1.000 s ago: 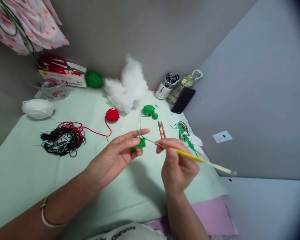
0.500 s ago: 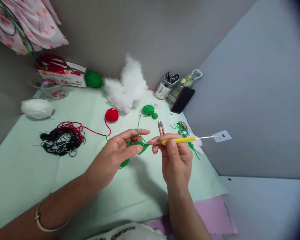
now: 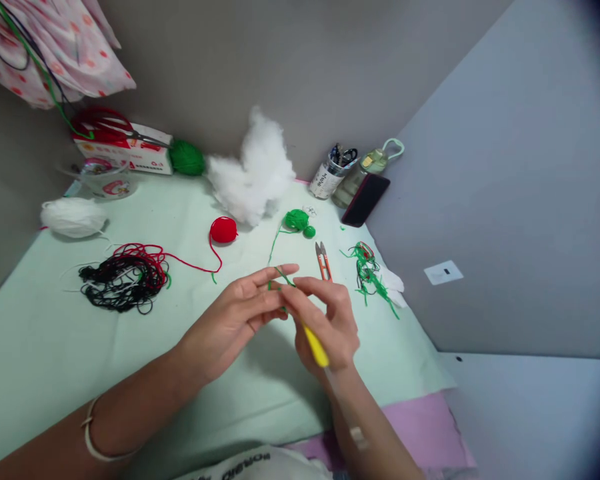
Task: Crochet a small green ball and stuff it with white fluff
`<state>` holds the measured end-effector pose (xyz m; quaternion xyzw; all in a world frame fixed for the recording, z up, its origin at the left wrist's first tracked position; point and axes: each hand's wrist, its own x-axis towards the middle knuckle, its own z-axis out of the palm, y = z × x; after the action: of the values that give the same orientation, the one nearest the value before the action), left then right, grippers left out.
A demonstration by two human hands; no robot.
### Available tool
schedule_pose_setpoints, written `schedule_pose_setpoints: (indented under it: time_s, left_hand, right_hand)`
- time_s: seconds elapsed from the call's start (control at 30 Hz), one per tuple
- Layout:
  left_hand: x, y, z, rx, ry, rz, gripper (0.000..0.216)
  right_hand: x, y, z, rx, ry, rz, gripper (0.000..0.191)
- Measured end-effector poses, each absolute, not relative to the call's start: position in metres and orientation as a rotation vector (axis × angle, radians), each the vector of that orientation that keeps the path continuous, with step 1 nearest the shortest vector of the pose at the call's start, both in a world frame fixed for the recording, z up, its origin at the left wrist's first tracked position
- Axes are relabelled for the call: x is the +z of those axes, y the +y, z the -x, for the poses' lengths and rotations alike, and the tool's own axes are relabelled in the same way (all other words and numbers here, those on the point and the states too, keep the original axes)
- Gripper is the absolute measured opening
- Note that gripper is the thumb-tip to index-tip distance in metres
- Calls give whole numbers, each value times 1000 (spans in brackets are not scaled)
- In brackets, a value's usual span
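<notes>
My left hand (image 3: 233,310) is closed, thumb against fingers, on a green crochet piece that is now almost wholly hidden. Over its raised index finger runs a strand of green yarn (image 3: 284,275), trailing back toward a small green yarn ball (image 3: 296,219). A crochet hook with a yellow handle (image 3: 315,346) is gripped in my right hand (image 3: 333,320), its handle slanting down toward my wrist and its tip hidden. The fingertips of my right hand meet those of my left at the piece. Beyond them lie orange-handled thread snips (image 3: 323,261).
To the left are tangled black and red yarn (image 3: 123,280) and a white yarn ball (image 3: 74,217). White stuffing (image 3: 253,170) sits at the back near a red yarn ball (image 3: 224,230). A pen cup (image 3: 325,181), leaning phone (image 3: 365,200) and green scraps (image 3: 370,273) stand or lie rightward.
My right hand has moved left against my left fingers. The hook has swung from nearly level to pointing down toward my body. The green piece has become mostly hidden.
</notes>
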<state>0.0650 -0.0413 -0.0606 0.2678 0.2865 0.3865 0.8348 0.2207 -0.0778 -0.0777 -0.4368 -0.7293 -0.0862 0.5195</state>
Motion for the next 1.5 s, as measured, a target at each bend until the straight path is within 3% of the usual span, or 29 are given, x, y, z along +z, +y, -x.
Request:
schedule_pose_setpoints:
  time_s: [0.13,0.23,0.33,0.53,0.77,1.1,1.27,1.5]
  left_hand:
    - [-59,-37,-61,798,571,-530,34]
    - [-55,-39,-60,781,553,-596,35]
    - [-54,-42,-63,852,606,-645,34]
    - [-58,-39,-65,819,573,-521,37]
    - [-54,-35,-59,848,545,-569,29]
    - [-61,-36,-54,846,653,-916,32]
    - [-57,-40,-54,888,737,-952,34]
    - [-51,-45,-64,920,768,-813,42]
  right_hand:
    - [-67,-77,-223,396,-1349,986,24]
    - [-63,-75,-222,599,-1284,934,20]
    - [-66,-74,-220,478,-1385,984,21]
    - [-73,-80,-222,-92,-1775,1030,36]
    - [-62,-72,-221,619,-1208,916,19]
    - [-59,-70,-227,841,-1156,944,21]
    - [-55,-76,-225,682,-1302,991,22]
    - [-75,-84,-221,-163,-1810,1054,32]
